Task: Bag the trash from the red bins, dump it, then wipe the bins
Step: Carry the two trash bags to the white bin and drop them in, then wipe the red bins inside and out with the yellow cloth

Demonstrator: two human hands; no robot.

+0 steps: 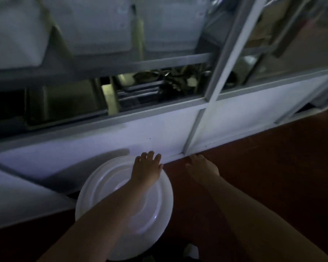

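Note:
No red bin shows in this dim, blurred view. A round white lid point(140, 220) stands on edge at the bottom centre, leaning toward the white lower wall panel point(95, 148). My left hand point(148, 169) lies over the lid's upper rim, and its short-looking fingers seem curled round that rim. My right hand point(201, 167) reaches out beside it above the dark red floor point(273, 167). Its fingers are relaxed, point at the foot of the wall and hold nothing.
Above the panel runs a window with a grey metal frame point(212, 99). Behind the glass are metal trays and pans point(140, 87) and pale containers point(95, 23). A white shoe tip point(191, 251) shows at the bottom edge.

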